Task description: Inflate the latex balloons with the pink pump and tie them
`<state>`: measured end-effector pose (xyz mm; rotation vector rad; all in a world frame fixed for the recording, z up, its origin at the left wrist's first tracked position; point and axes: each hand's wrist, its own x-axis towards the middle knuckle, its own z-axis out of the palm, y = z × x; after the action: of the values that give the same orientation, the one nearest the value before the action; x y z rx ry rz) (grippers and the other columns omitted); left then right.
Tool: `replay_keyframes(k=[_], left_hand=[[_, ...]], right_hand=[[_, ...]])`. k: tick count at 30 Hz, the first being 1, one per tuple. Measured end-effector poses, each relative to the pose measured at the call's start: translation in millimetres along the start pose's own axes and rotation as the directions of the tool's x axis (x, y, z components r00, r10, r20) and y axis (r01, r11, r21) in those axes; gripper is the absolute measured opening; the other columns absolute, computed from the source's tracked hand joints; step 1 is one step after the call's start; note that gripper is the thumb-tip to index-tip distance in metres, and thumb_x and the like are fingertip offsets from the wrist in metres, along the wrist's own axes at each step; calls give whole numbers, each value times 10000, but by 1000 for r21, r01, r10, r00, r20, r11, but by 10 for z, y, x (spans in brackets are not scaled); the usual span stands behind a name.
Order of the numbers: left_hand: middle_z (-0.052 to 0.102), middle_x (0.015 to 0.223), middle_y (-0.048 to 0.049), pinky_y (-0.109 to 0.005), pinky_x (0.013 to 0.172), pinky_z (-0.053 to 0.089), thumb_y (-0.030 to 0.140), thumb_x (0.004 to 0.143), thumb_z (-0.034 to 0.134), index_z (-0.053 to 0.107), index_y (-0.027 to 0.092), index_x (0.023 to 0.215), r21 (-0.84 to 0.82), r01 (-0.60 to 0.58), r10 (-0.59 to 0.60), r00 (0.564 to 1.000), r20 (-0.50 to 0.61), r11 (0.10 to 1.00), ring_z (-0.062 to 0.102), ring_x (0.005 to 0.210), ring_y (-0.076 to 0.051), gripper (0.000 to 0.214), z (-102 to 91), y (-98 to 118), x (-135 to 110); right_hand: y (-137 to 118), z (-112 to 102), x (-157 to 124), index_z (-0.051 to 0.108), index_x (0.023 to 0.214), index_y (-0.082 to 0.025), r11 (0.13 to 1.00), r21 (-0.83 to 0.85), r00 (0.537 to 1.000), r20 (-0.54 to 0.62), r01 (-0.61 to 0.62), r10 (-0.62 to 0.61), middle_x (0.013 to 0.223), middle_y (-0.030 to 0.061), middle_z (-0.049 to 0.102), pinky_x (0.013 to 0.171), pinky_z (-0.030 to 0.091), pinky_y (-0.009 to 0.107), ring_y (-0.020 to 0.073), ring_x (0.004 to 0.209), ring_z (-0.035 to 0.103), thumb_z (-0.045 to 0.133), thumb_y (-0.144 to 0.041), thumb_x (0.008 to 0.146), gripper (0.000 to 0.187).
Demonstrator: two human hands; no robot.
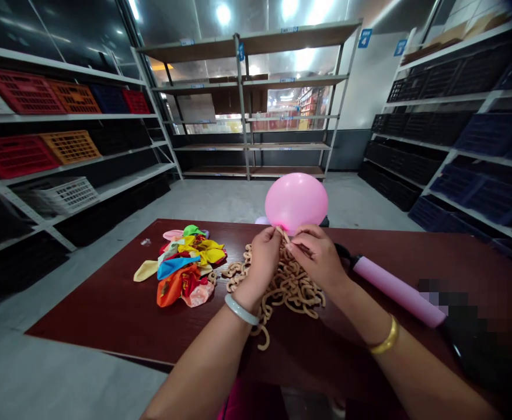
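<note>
An inflated pink balloon (296, 201) floats just above the dark red table (107, 303), its neck pointing down between my hands. My left hand (262, 256) and my right hand (319, 256) both pinch the neck, together with a tan hook-shaped clip at the knot. Under my hands lies a heap of tan plastic clips (288, 286). A jade bangle sits on my left wrist, a gold bangle on my right.
A pile of flat, uninflated balloons (185, 265) in mixed colours lies to the left. A pink hand pump (398, 290) lies to the right. Shelves with coloured crates (23, 93) line both sides and the back of the room.
</note>
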<state>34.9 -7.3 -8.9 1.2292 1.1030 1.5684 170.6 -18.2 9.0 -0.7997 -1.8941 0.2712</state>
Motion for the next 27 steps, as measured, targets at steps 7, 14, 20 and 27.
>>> replay_keyframes(k=[7,14,20,27], left_hand=[[644,749,-15,-231,666,412,348,853,551,690,167,847,248,-198,195,980,35,948,548,712,-146,228,112,35,-196],[629,717,-9,-222,638,399,277,815,599,695,171,817,263,-217,209,976,59,940,536,690,-150,143,137,81,-258],[591,710,-21,-221,613,341,250,840,577,650,186,756,458,-344,328,937,118,819,468,653,-144,128,106,104,-282],[594,746,-41,-236,643,331,172,848,535,632,199,777,509,-362,319,932,173,781,475,695,-167,123,116,117,-268]], right_hand=[[-64,-177,3,661,867,-221,990,135,998,33,47,-52,946,60,647,874,471,340,181,945,602,498,-222,901,167],[-37,-186,-27,622,881,-234,997,73,996,-76,-36,42,858,24,666,745,482,304,172,801,616,608,-192,823,73],[-16,-218,-1,652,822,-217,994,47,992,-73,-98,102,889,43,636,786,474,320,182,863,592,641,-205,803,25],[39,-217,27,583,735,-201,993,-7,993,-13,-115,115,805,34,602,714,447,308,176,795,556,589,-196,814,79]])
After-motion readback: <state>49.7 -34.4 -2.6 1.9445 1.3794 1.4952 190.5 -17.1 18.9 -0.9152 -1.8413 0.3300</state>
